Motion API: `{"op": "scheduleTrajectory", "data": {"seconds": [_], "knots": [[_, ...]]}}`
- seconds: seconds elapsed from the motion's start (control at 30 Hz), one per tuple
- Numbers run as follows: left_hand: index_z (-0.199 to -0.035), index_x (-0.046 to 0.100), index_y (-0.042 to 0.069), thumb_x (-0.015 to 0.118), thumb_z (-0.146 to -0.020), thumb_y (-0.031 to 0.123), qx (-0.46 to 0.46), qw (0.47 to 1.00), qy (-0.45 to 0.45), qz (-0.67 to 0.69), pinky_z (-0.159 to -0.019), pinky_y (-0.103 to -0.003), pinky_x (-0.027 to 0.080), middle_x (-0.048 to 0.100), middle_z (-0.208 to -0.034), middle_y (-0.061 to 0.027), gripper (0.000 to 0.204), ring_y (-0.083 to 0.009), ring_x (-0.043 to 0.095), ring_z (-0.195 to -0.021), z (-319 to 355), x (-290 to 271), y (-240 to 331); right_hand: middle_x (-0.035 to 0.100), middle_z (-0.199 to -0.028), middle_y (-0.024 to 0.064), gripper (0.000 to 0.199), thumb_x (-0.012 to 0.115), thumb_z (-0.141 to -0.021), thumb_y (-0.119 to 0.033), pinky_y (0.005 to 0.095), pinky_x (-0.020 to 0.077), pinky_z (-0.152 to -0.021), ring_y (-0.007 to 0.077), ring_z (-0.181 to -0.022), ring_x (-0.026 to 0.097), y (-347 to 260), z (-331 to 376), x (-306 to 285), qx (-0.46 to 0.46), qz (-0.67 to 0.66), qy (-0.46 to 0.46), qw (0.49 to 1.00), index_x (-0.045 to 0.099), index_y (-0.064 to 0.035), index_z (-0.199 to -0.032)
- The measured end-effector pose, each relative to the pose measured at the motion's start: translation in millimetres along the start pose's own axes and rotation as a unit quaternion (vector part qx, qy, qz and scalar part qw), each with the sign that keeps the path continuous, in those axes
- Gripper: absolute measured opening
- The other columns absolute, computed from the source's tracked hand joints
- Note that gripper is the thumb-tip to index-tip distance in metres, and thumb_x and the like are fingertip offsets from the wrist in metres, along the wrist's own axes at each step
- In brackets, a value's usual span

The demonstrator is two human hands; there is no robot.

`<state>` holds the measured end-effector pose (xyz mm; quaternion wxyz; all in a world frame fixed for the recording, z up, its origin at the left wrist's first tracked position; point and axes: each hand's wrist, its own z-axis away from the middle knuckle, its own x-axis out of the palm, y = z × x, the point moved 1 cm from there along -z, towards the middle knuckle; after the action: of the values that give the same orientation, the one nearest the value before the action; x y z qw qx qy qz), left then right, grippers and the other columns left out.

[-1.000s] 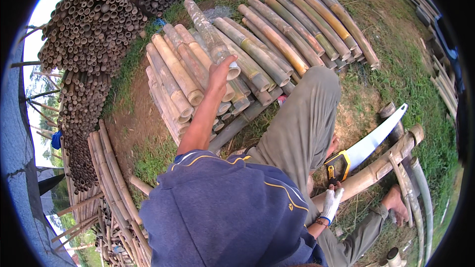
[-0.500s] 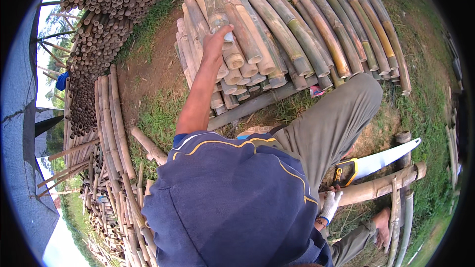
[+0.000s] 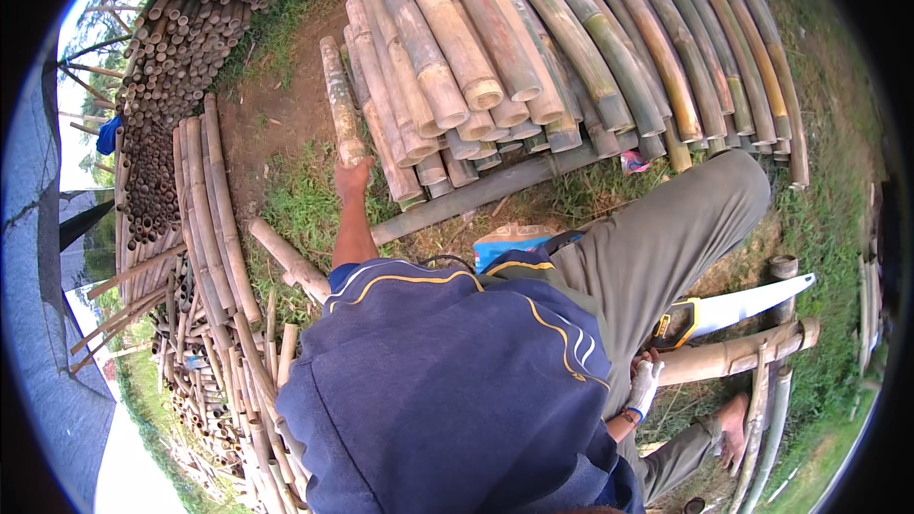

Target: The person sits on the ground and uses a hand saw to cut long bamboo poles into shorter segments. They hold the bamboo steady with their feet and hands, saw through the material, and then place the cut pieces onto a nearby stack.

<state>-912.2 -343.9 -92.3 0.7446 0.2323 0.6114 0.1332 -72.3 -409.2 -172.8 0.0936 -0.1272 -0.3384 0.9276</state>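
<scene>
The left hand (image 3: 354, 174) grips the near end of a bamboo pole (image 3: 338, 100), which runs straight away from it; the gloved right hand (image 3: 645, 385) rests far off, grip unclear.

A hand saw (image 3: 738, 306) lies across a bamboo pole (image 3: 733, 358) on the grass (image 3: 295, 205) (white blade, yellow-and-black handle). Thin stacked canes (image 3: 181, 48) stand well apart, far left.

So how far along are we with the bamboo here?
Done: a pile of cut bamboo lengths lies stacked on the grass. In hand: the left hand grips the end of one bamboo piece beside the pile; the gloved right hand is by the handsaw. Left: a long pole lies under the saw, uncut.
</scene>
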Motion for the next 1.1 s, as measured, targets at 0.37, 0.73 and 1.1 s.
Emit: {"op": "scheduleTrajectory", "data": {"seconds": [0.37, 0.73, 1.1], "knots": [[-0.156, 0.052, 0.013, 0.093, -0.074, 0.039, -0.056, 0.988, -0.102, -0.105, -0.113, -0.048, 0.051, 0.065, -0.148, -0.0211, 0.096, -0.0374, 0.065, -0.135, -7.7, 74.3, -121.2, 0.064, -0.112, 0.0037, 0.044, 0.057, -0.104, -0.015, 0.0303, 0.0491, -0.079, 0.0142, -0.091, 0.059, 10.5, -2.8, -2.9, 0.003, -0.054, -0.063, 0.997, 0.049, -0.0061, -0.146], [-0.14, 0.068, 0.011, 0.062, -0.105, 0.039, -0.162, 0.954, -0.247, -0.05, -0.102, -0.048, 0.056, 0.073, -0.133, -0.0136, 0.045, -0.0291, 0.072, -0.117, -61.3, 99.5, -51.6, 0.072, -0.114, 0.0266, 0.045, 0.071, -0.093, -0.02, 0.0422, 0.0562, -0.091, 0.0353, -0.106, 0.071, -24.9, 29.0, 36.0, -0.116, 0.26, 0.142, 0.948, 0.064, 0.0055, -0.13], [-0.137, 0.068, 0.002, 0.054, -0.114, 0.025, 0.508, 0.821, 0.183, 0.187, -0.099, -0.043, 0.059, 0.073, -0.132, -0.0152, 0.035, -0.0266, 0.072, -0.116, 110.3, 45.2, 361.1, 0.066, -0.121, 0.0257, 0.05, 0.069, -0.092, -0.037, 0.0536, 0.0511, -0.099, 0.045, -0.116, 0.063, -58.9, 49.5, 42.4, -0.143, 0.237, 0.206, 0.939, 0.065, -0.002, -0.128]]}}
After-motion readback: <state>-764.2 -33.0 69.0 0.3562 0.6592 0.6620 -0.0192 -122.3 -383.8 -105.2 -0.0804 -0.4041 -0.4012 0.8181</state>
